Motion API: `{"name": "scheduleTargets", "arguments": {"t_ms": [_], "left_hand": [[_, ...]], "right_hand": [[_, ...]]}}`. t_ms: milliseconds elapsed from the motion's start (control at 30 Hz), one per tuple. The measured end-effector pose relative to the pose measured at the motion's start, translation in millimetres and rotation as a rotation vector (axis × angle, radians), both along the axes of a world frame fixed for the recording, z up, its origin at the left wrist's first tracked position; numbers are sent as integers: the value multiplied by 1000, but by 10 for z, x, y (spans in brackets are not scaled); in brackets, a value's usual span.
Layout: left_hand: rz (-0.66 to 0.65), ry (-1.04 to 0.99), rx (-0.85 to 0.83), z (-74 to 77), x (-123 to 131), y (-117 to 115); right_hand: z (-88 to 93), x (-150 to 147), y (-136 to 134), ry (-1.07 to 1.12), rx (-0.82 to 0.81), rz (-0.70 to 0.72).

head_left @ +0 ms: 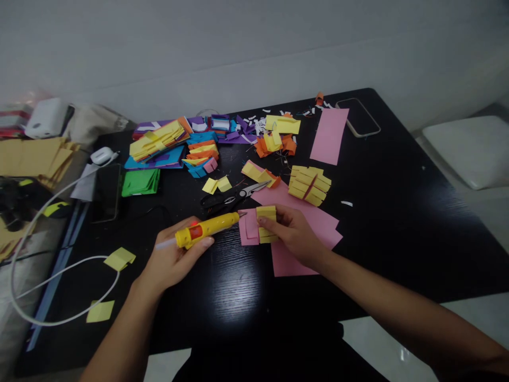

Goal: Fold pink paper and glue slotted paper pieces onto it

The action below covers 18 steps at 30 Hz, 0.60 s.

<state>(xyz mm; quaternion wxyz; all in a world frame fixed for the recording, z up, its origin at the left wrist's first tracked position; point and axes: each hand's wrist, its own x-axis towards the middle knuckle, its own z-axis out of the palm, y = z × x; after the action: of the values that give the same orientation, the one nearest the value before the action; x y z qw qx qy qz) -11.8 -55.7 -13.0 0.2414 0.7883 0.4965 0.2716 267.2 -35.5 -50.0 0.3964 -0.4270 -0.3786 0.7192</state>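
Observation:
My left hand (pixel 173 257) is closed around a yellow hot glue gun (pixel 214 226), a glue stick poking from its back end. The gun's nozzle touches or hovers just over the left edge of a small pink paper piece (pixel 249 227); I cannot tell which. My right hand (pixel 298 233) pinches a folded yellow paper piece (pixel 267 223) that adjoins the pink one. Beneath that hand lie larger pink paper sheets (pixel 296 262). A pair of black-handled scissors (pixel 234 197) rests just beyond the gun, and a slitted yellow paper piece (pixel 309 184) sits past my right hand.
Stacked coloured paper pieces (pixel 159 140) and scraps line the table's back. A green paper stack (pixel 141 182) and a dark phone (pixel 108 193) lie left. A white cable (pixel 79 321) loops over the left edge. Another phone (pixel 360 118) is at the back right, beside a pink strip (pixel 329 135).

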Motion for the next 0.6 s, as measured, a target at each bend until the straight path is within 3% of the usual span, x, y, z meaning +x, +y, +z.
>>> {"name": "scheduleTargets", "arguments": {"t_ms": [233, 433, 600], "left_hand": [[71, 56, -21, -21, -53, 19], [72, 25, 19, 46, -71, 45], [254, 138, 90, 40, -299, 104]], "right_hand": [[-1, 12, 16, 17, -25, -37], [-4, 13, 23, 20, -19, -86], [-10, 9, 37, 39, -18, -107]]}}
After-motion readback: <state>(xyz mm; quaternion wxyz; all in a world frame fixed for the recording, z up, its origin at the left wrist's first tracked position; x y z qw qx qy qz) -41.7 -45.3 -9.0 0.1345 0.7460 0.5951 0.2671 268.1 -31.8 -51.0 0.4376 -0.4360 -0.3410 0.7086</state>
